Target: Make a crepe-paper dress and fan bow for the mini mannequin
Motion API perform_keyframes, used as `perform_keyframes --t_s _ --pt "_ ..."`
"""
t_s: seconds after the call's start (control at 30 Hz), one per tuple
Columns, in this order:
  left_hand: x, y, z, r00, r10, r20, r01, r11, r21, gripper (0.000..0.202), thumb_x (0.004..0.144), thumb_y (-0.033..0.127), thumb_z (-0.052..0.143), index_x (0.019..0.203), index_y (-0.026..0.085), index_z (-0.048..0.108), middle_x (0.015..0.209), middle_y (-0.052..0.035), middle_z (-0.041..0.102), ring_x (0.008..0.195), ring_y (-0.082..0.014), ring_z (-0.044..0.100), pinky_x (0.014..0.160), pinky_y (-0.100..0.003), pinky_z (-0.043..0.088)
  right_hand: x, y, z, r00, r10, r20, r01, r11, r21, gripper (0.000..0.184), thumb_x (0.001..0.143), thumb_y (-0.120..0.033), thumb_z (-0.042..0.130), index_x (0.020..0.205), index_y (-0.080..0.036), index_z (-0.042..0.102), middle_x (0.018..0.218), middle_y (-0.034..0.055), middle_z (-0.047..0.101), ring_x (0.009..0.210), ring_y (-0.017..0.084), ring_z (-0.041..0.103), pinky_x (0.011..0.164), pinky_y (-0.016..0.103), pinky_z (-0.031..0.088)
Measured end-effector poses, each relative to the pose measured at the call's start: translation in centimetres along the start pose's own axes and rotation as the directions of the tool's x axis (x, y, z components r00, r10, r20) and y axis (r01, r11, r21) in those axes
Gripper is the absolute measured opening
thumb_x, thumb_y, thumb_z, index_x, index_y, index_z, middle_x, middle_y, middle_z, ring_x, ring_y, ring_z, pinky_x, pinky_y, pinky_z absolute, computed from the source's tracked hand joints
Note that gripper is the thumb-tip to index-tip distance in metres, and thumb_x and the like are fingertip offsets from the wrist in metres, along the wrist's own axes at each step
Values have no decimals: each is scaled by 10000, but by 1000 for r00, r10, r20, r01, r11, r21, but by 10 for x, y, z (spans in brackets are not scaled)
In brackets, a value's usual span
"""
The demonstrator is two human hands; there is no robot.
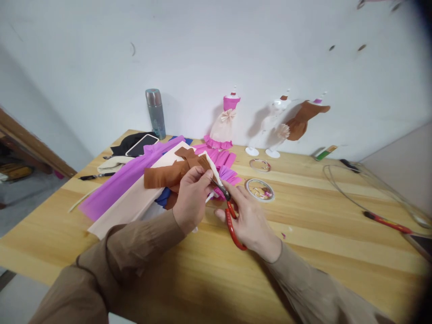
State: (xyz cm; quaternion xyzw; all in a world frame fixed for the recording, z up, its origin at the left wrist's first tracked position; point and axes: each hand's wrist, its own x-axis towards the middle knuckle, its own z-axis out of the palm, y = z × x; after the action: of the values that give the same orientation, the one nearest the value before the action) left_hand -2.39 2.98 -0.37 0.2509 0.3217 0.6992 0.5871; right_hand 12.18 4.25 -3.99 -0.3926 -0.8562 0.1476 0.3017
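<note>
My left hand (191,200) is closed in a pinch on a gathered piece of brown crepe paper (208,165). In my right hand (254,221) is a pair of scissors (232,230) with red handles, its blades pointing up and left at the pinched paper beside my left fingertips. Whether the blades touch the paper is hard to make out. Behind my left hand lie a wider brown strip (160,177), a cream sheet (126,209) and a purple sheet (111,192). Pink ruffled paper (221,157) sits just beyond my hands.
Small dress forms stand along the wall, one in a pink and cream dress (221,126), another in brown (300,121). A thermos (155,114) and phone (141,146) are at back left. Tape rolls (259,190) lie right of centre; a red-handled tool (388,222) with a cable lies far right.
</note>
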Motion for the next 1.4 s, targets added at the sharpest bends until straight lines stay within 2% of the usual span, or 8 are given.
perform_keyframes --t_s 0.17,0.4,0.6,0.8,0.93,1.1,1.27,1.4 --pt "-1 -1 -1 999 -35 -33 34 999 -29 239 742 170 715 681 156 484 648 15 565 626 -95 573 582 -210 436 1 -2 -1 999 32 -12 -32 999 -15 656 867 -488 529 1355 -50 501 873 116 565 705 222 547 662 373 468" --pt "0 0 -1 1000 -17 -20 17 1000 -16 217 778 166 663 665 155 479 619 12 547 511 -70 489 448 -185 336 0 -4 -3 1000 29 1 -29 998 -48 668 866 -491 521 1374 -59 490 902 131 578 693 222 542 644 378 465" --pt "0 -2 -2 999 -26 -38 25 999 -33 232 763 156 688 675 157 474 653 15 552 620 -91 562 581 -211 434 0 -4 -2 1000 24 -17 -25 998 -61 645 874 -490 517 1366 -73 506 868 116 578 684 220 549 633 367 471" --pt "1 -2 -3 999 -39 -35 39 999 -15 255 751 177 709 690 162 462 681 15 552 609 -82 547 533 -192 384 -1 -1 0 998 10 -55 -14 998 -59 620 902 -490 497 1340 -53 538 758 82 566 634 210 548 597 345 461" --pt "1 -1 -3 998 -55 -29 55 998 -9 290 742 193 721 672 164 441 662 21 533 626 -91 551 562 -208 406 0 5 3 998 0 -62 -4 998 -67 599 913 -479 498 1310 -35 564 729 93 606 611 210 572 589 335 469" --pt "1 1 -3 997 -67 -35 67 998 -2 319 740 226 732 661 167 429 620 37 486 573 -71 491 542 -205 377 0 10 5 999 -2 -33 0 998 -67 554 935 -444 472 1306 -44 569 800 138 676 658 230 625 627 348 496" --pt "1 1 -3 998 -60 -35 60 998 -3 325 721 231 741 656 165 429 609 49 477 533 -55 449 520 -198 352 1 5 1 999 48 10 -48 998 27 474 910 -406 521 1257 -93 596 834 120 691 690 227 642 653 340 500" --pt "0 -1 -3 996 -72 -49 72 997 -4 287 709 198 739 662 159 458 625 44 501 588 -68 503 587 -212 410 2 0 -3 997 54 46 -57 996 62 406 887 -384 546 1186 -118 612 842 107 676 740 236 638 666 334 485"
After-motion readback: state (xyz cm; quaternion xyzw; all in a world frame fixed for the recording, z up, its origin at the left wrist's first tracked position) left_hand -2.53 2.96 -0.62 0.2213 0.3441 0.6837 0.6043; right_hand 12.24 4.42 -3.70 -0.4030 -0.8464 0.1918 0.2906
